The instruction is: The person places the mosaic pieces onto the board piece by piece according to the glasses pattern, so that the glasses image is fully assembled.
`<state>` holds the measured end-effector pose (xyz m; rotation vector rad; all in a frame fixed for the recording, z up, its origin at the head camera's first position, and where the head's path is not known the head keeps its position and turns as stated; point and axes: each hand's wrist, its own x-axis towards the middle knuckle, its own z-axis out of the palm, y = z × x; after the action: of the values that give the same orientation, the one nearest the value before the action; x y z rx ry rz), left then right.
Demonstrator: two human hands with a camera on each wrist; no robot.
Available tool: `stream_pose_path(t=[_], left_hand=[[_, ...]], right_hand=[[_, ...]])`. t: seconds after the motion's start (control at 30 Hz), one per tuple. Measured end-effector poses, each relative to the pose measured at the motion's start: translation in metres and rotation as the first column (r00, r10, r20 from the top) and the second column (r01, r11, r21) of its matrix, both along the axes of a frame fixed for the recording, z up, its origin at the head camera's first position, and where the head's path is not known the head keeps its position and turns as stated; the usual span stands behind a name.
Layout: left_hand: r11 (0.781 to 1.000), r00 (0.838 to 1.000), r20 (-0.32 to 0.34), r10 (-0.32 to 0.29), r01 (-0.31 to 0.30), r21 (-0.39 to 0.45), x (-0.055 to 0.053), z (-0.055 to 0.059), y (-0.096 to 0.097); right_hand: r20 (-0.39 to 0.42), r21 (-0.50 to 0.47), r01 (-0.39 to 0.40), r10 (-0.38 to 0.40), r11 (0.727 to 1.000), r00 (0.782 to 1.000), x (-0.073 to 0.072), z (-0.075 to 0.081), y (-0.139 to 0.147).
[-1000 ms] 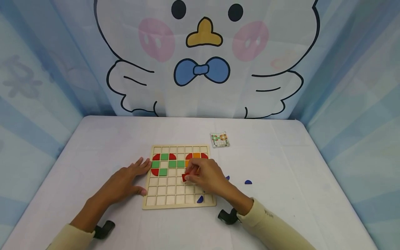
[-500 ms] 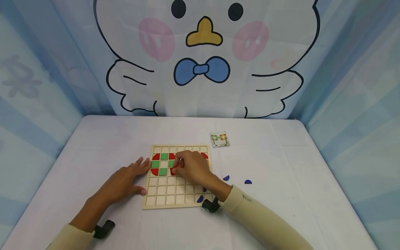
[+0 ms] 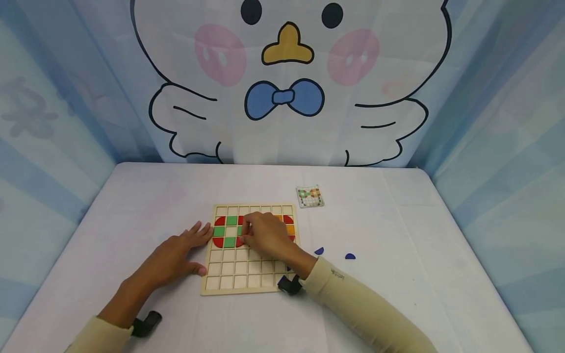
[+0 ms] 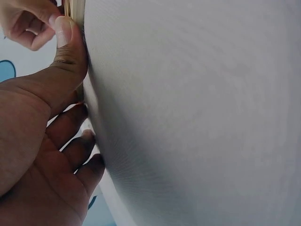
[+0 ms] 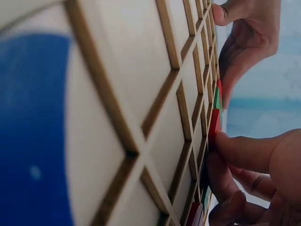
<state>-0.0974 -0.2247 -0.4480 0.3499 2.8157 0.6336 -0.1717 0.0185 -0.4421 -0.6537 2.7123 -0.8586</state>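
Observation:
A wooden grid board (image 3: 229, 283) lies on the table, with red, green and orange flat pieces in its upper rows. My right hand (image 3: 265, 235) is over the middle of the board, thumb and fingertips pinching a red rounded piece (image 5: 215, 123) at a cell in the third row. In the head view that red piece (image 3: 239, 242) shows only partly beside the thumb. My left hand (image 3: 183, 252) rests at the board's left edge, fingers spread, its thumb (image 4: 64, 35) touching the rim. My right hand hides several pieces in the middle.
Two blue half-round pieces lie right of the board, a nearer one (image 3: 319, 250) and a farther one (image 3: 350, 256). A small pattern card (image 3: 310, 196) lies beyond the board's upper right corner. Another blue piece (image 5: 35, 127) sits in a near cell of the board.
My right hand has moved left across the board with the red piece, down to a third-row cell. The left hand has stayed at the board's edge.

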Motion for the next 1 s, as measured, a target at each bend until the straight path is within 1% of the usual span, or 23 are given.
stream_pose_path(t=[0.27,0.4,0.6,0.8,1.0], left_hand=[[1.0,1.0,0.002,-0.009,0.009,0.004,-0.001,0.001,0.001],[1.0,1.0,-0.001,-0.011,0.011,-0.001,-0.001,0.002,0.001],[1.0,1.0,-0.006,-0.019,0.019,0.007,-0.001,-0.001,-0.002],[1.0,1.0,-0.006,-0.02,0.02,0.001,-0.001,0.0,-0.002],[1.0,1.0,-0.003,-0.01,0.01,-0.006,-0.001,0.001,-0.001]], right_hand=[[0.019,0.012,0.015,-0.015,1.0,1.0,-0.001,0.002,0.001],[0.001,0.023,-0.001,0.001,1.0,1.0,-0.001,0.003,0.0],[-0.03,0.01,-0.029,0.029,1.0,0.999,-0.001,0.001,0.001],[-0.014,-0.026,-0.039,0.039,0.999,0.999,0.001,0.005,0.011],[0.003,-0.027,-0.002,0.002,1.0,1.0,0.003,0.011,0.03]])
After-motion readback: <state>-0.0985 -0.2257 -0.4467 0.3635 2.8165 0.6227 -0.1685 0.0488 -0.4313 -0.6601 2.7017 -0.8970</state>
